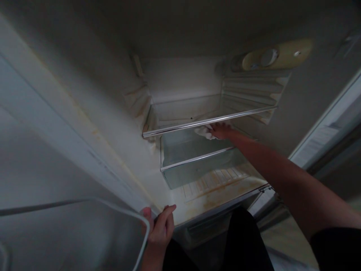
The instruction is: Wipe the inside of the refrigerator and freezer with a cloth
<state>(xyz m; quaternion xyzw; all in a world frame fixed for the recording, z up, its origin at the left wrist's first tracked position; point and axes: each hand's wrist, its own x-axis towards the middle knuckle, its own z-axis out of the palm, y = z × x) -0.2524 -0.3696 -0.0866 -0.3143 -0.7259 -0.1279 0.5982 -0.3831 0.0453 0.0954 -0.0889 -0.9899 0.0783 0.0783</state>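
**A cloth in the right hand between two refrigerator shelves**

The right hand [221, 130] reaches into a pale, dimly lit refrigerator compartment [129, 150], its fingers bent partway over a crumpled white cloth [207, 132], which it has hold of. The cloth lies below the silver front trim of the upper clear glass shelf [180, 113], over the right part of the lower clear glass shelf [183, 146]; whether it touches the glass cannot be told.

The left hand [161, 226] is at the compartment's front left edge, index finger extended and the other fingers curled. A thin grey flexible strip [118, 209] passes in front of it; whether the hand grips the strip or the edge cannot be told.

Beneath the lower shelf, the ribbed pale floor panel [194, 209] bears brown stains. At upper right, an elongated yellowish plastic housing [303, 49] carries a round dial [269, 57].
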